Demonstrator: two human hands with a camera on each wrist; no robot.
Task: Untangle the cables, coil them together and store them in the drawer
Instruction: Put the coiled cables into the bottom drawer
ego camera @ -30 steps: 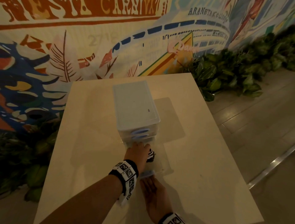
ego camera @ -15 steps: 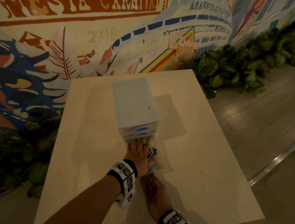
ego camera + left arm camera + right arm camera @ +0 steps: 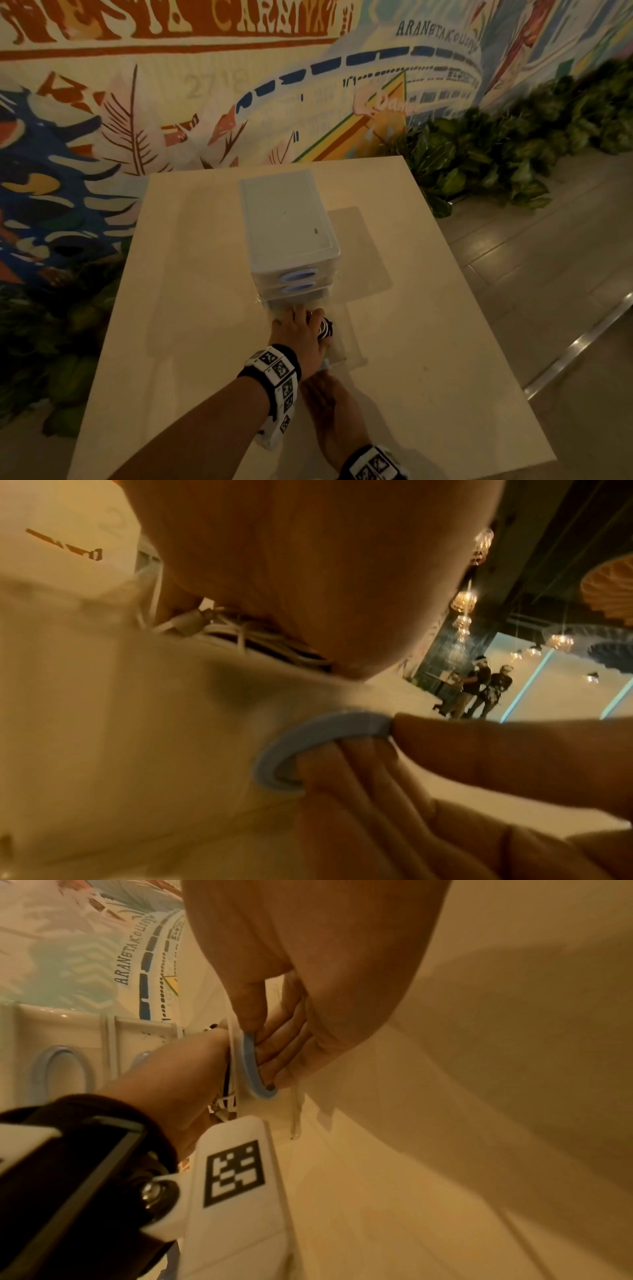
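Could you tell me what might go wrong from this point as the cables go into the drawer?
1. The left hand rests on the cables inside the open bottom drawer while the right hand pinches its blue handle. Pushing now could trap the left fingers.
2. Once released, the cables might spring up and jam against the drawer unit.

Left hand [image 3: 301, 334] reaches forward palm-down; right hand [image 3: 334, 407] has fingers curled.
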